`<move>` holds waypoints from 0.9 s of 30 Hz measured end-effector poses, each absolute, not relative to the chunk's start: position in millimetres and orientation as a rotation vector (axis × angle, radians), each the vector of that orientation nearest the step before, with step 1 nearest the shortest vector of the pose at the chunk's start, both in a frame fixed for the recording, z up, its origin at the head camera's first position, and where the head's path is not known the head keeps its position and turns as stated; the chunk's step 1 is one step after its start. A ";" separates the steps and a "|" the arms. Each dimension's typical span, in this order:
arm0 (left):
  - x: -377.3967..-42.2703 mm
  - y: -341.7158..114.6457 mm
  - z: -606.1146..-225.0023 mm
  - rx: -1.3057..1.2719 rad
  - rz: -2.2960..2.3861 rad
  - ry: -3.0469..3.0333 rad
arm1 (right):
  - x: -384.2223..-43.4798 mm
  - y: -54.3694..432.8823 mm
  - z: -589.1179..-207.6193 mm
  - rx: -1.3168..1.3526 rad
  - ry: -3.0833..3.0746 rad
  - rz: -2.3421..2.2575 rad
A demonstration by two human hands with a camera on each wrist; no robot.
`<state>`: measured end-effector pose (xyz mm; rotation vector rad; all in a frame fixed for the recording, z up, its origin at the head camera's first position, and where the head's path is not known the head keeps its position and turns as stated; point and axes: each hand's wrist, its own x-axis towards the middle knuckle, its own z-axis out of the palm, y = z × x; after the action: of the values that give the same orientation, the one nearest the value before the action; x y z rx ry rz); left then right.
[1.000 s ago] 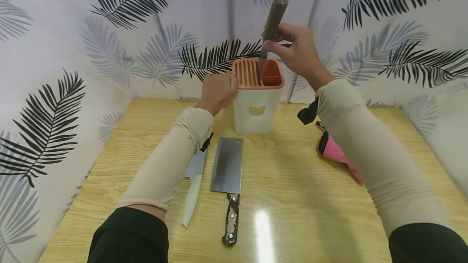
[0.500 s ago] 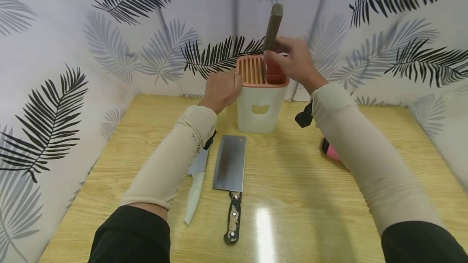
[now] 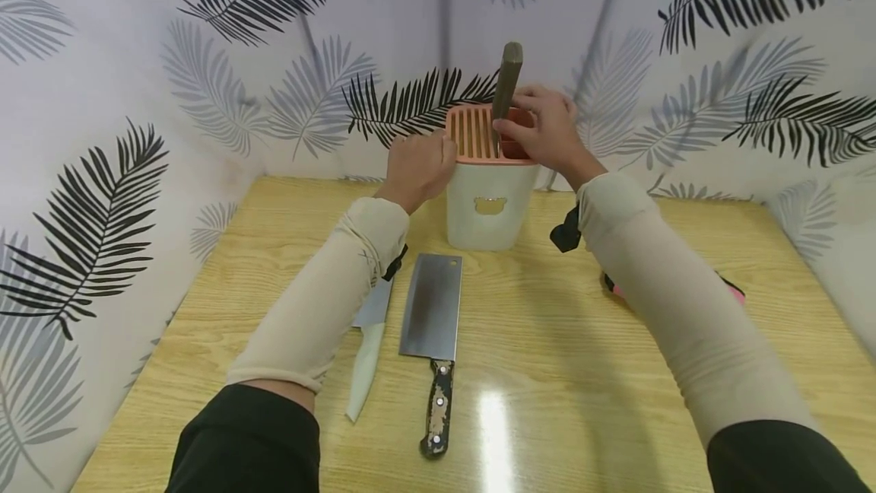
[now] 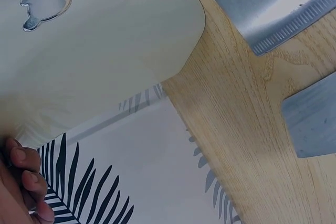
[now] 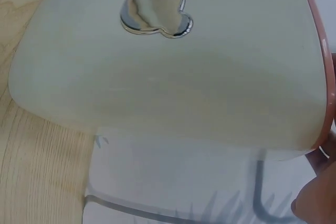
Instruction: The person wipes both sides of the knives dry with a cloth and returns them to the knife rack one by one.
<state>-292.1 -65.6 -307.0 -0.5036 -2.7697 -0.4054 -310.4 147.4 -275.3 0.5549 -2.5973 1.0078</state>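
A white knife holder [image 3: 487,204] with an orange slotted top stands upright at the back of the table. My right hand [image 3: 547,128] pinches the dark olive handle of a knife [image 3: 507,81] between thumb and fingers. The knife's blade is down in a slot beside the open compartment, mostly hidden. At the holder's left top edge, my left hand [image 3: 419,166] grips the rim, its curled fingers [image 4: 32,182] showing beside the wall in the left wrist view. In front of the holder lies a cleaver [image 3: 431,306] with a worn black handle. Left of it is a pale-handled knife [image 3: 366,360], partly under my left forearm.
A pink and black item [image 3: 734,289] lies on the table [image 3: 547,402], mostly covered by my right forearm. Behind the table hangs a white cloth [image 3: 383,6] with a leaf print, which also runs along both sides.
My right hand has moved down with the olive-handled knife, whose blade has sunk deeper into the slot. My left hand stays on the holder's rim. The head view has shifted slightly.
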 end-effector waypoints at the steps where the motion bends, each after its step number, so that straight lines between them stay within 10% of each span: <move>1: -292.2 -65.3 -306.9 -0.501 -0.408 -2.772 | -309.7 147.7 -275.6 0.549 -2.609 1.000; 16: -290.2 -64.6 -305.3 -0.494 -0.424 -2.808 | -266.3 148.6 -272.8 0.415 -2.418 0.895; 27: -291.1 -65.2 -306.1 -0.514 -0.443 -2.765 | -147.0 119.8 -362.2 1.485 -2.310 0.302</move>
<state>-291.1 -65.2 -306.1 -0.5141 -2.7651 -0.4429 -147.0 119.8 -362.2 1.4845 -2.3105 0.3015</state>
